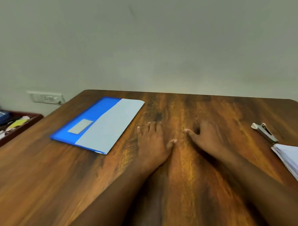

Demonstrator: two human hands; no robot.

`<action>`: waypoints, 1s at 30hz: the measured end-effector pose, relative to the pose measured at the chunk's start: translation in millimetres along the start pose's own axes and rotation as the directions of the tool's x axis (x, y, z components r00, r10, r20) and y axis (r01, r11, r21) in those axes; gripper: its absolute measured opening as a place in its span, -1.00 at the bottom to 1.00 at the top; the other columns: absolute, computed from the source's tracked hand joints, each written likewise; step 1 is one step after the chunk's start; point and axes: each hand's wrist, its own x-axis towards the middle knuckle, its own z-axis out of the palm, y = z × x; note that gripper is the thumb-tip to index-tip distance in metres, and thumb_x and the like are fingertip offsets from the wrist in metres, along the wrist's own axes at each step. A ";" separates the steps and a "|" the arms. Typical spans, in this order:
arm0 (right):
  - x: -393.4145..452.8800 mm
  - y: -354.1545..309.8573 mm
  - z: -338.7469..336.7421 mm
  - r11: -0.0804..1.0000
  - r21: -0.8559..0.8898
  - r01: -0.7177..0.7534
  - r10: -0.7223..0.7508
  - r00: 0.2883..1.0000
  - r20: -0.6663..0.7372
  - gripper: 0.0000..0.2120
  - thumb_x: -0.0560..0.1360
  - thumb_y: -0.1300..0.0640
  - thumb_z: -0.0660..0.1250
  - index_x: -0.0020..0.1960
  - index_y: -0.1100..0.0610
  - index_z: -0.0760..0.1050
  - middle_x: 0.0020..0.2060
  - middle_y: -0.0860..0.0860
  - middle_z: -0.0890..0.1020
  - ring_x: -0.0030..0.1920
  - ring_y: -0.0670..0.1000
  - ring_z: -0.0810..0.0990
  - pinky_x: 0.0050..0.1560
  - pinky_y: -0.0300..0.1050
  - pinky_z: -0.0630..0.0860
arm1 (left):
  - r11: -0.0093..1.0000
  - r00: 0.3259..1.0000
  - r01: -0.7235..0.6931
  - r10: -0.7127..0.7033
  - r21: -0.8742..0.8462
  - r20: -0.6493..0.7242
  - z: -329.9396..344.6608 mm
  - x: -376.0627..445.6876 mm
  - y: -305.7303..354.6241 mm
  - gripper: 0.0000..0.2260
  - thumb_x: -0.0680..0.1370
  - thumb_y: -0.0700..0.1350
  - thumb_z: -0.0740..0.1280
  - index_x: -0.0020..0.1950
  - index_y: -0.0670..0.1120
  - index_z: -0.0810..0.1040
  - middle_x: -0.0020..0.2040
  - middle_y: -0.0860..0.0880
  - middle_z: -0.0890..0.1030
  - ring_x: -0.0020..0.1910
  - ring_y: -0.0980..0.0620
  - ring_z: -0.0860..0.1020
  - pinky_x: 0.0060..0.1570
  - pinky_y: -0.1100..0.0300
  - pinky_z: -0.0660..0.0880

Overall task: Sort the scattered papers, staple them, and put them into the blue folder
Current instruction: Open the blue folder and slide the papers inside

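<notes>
Brown wood-grain desk: both grips, left hand and right hand, rest flat and empty, closed blue plastic folder far-left, white paper stack overhanging the right edge beside the metal stapler, so a careless grab could spill sheets.

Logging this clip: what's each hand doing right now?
Left hand: open, flat on the table, holding nothing.
Right hand: open, flat on the table, holding nothing.

Single head view — looks forward and down, close over the table.
</notes>
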 end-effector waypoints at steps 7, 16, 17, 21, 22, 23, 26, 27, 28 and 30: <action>14.8 -74.8 39.4 0.981 -0.046 0.189 -0.178 0.969 0.174 -0.08 0.54 -0.53 0.04 0.69 0.02 0.03 0.68 0.03 0.08 0.66 0.12 0.08 0.60 0.28 0.09 | 0.963 0.965 0.262 -0.261 0.066 -0.028 -43.8 -16.1 -75.8 -0.14 0.58 0.50 0.08 0.72 0.04 -0.03 0.73 -0.05 0.03 0.71 -0.13 -0.08 0.61 -0.32 -0.18; 32.4 -160.7 65.9 0.917 -0.057 0.396 -0.361 0.881 0.305 -0.22 0.60 -0.36 0.20 0.67 -0.01 0.07 0.68 0.02 0.09 0.67 0.11 0.06 0.56 0.39 0.04 | 0.888 0.895 0.444 -0.446 0.124 -0.010 -72.5 -33.3 -132.8 -0.03 0.52 0.52 0.19 0.72 0.05 -0.13 0.73 -0.07 0.00 0.70 -0.18 -0.03 0.58 -0.43 -0.04; 32.8 -168.5 69.5 0.907 -0.058 0.416 -0.377 0.866 0.328 -0.21 0.61 -0.35 0.21 0.68 -0.01 0.05 0.68 0.02 0.08 0.67 0.11 0.07 0.56 0.40 0.06 | 0.883 0.890 0.453 -0.456 0.120 -0.002 -72.8 -34.4 -136.0 -0.03 0.52 0.53 0.19 0.72 0.05 -0.12 0.73 -0.08 0.01 0.69 -0.19 0.00 0.57 -0.43 -0.01; 29.7 -194.1 84.0 0.881 -0.053 0.470 -0.420 0.829 0.370 -0.34 0.68 -0.16 0.19 0.69 -0.02 0.04 0.68 0.01 0.09 0.66 0.10 0.11 0.57 0.34 0.10 | 0.868 0.875 0.478 -0.484 0.132 0.017 -71.6 -35.8 -147.5 -0.02 0.46 0.59 0.19 0.69 0.03 0.05 0.66 -0.11 0.24 0.60 -0.21 0.24 0.52 -0.36 0.20; 27.8 -198.3 86.3 0.877 -0.046 0.478 -0.429 0.823 0.372 -0.38 0.70 -0.08 0.18 0.68 -0.02 0.05 0.68 0.01 0.10 0.66 0.10 0.11 0.57 0.32 0.11 | 0.867 0.877 0.474 -0.481 0.151 0.008 -70.6 -35.6 -150.0 -0.03 0.45 0.60 0.19 0.67 0.03 0.12 0.61 -0.10 0.33 0.56 -0.20 0.31 0.49 -0.34 0.25; 25.7 -202.0 87.2 0.873 -0.040 0.487 -0.436 0.813 0.385 -0.39 0.69 -0.02 0.19 0.68 -0.02 0.06 0.68 0.01 0.12 0.65 0.09 0.12 0.57 0.30 0.11 | 0.868 0.881 0.467 -0.473 0.171 -0.005 -69.8 -35.1 -151.7 -0.05 0.43 0.61 0.19 0.64 0.03 0.18 0.56 -0.09 0.40 0.52 -0.19 0.36 0.46 -0.33 0.30; 20.3 -207.9 87.7 0.853 -0.059 0.518 -0.437 0.774 0.459 -0.36 0.66 0.00 0.25 0.68 -0.01 0.10 0.66 0.03 0.17 0.64 0.10 0.17 0.57 0.29 0.13 | 0.874 0.891 0.449 -0.453 0.186 -0.023 -69.2 -34.5 -154.1 -0.09 0.42 0.62 0.20 0.56 0.03 0.31 0.45 -0.06 0.52 0.42 -0.15 0.46 0.39 -0.28 0.39; 19.1 -208.6 86.8 0.849 -0.074 0.524 -0.433 0.768 0.472 -0.36 0.66 -0.02 0.25 0.68 -0.01 0.11 0.66 0.04 0.17 0.63 0.11 0.18 0.57 0.30 0.12 | 0.876 0.893 0.447 -0.450 0.180 -0.021 -69.8 -34.9 -153.6 -0.10 0.42 0.61 0.21 0.55 0.03 0.33 0.44 -0.05 0.53 0.40 -0.13 0.48 0.38 -0.28 0.40; 18.4 -208.9 85.4 0.847 -0.084 0.525 -0.428 0.767 0.478 -0.37 0.66 -0.02 0.24 0.68 -0.01 0.12 0.66 0.04 0.17 0.63 0.11 0.18 0.57 0.31 0.11 | 0.879 0.895 0.442 -0.446 0.178 -0.019 -70.2 -35.4 -153.2 -0.12 0.43 0.61 0.20 0.55 0.03 0.35 0.43 -0.04 0.54 0.39 -0.12 0.49 0.38 -0.27 0.41; 17.7 -208.5 81.6 0.843 -0.094 0.529 -0.428 0.767 0.479 -0.38 0.66 0.01 0.24 0.67 0.00 0.14 0.66 0.04 0.19 0.62 0.11 0.20 0.57 0.30 0.12 | 0.887 0.904 0.424 -0.427 0.186 -0.021 -70.5 -37.1 -151.9 -0.17 0.45 0.59 0.19 0.51 0.03 0.39 0.39 -0.03 0.56 0.36 -0.09 0.50 0.36 -0.25 0.43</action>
